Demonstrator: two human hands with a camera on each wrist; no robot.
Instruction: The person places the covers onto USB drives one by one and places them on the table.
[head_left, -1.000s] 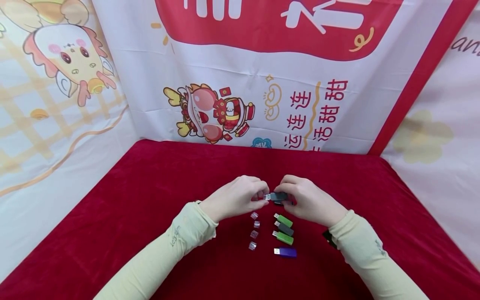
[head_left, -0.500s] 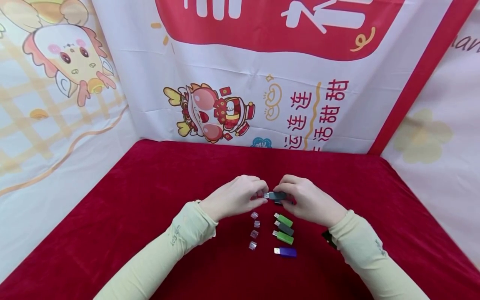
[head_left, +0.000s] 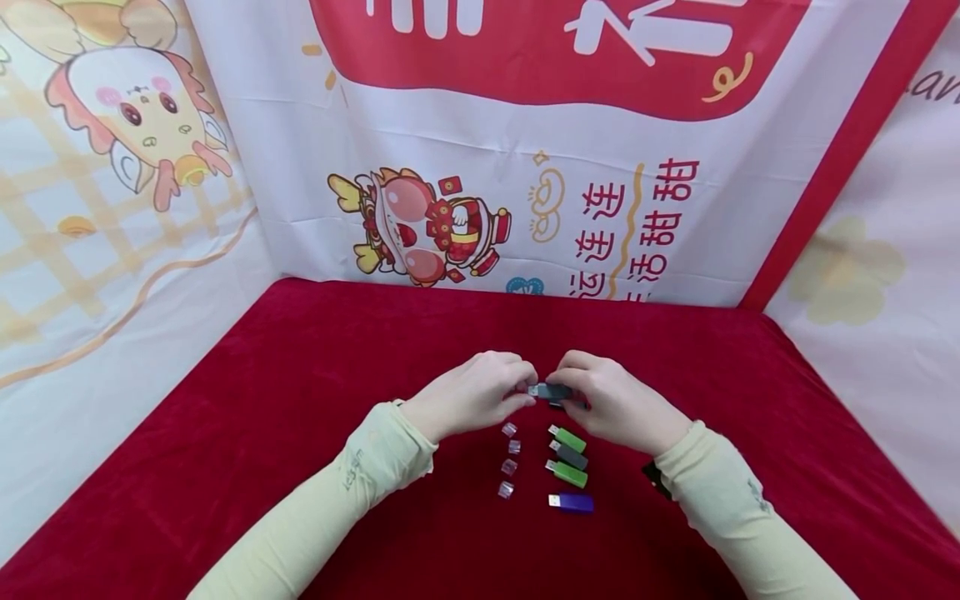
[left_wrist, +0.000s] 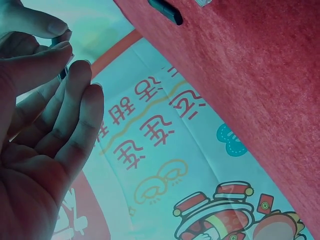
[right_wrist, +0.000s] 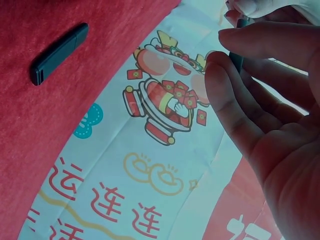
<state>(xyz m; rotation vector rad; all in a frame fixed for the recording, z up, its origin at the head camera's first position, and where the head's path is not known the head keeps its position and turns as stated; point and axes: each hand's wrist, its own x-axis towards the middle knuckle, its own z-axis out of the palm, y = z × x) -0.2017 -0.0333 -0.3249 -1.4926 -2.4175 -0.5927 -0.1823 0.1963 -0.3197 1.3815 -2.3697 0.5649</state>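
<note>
Above the red cloth, my right hand [head_left: 618, 398] pinches a dark grey USB stick [head_left: 553, 392] by its body between thumb and fingers. Its plug end points left, where my left hand [head_left: 476, 396] pinches a small clear cap [head_left: 533, 390] at the plug. The fingertips partly hide the cap. In the right wrist view the stick [right_wrist: 239, 52] stands between my fingertips, with the left fingers at its far end. Just beyond the hands' work lies another dark USB stick [right_wrist: 60, 54] on the cloth, mostly hidden by the right hand in the head view.
Below the hands, a column of several clear caps [head_left: 509, 467] lies left of several USB sticks: a green one [head_left: 567, 438], a grey one [head_left: 569, 454], another green one [head_left: 566, 474] and a purple one [head_left: 572, 502]. Printed fabric walls [head_left: 465, 142] enclose the red-covered table [head_left: 360, 333].
The grey stick's plug has moved slightly left, closer into the clear cap at the left fingertips. Both hands otherwise stay nearly still, and the things on the cloth have not moved.
</note>
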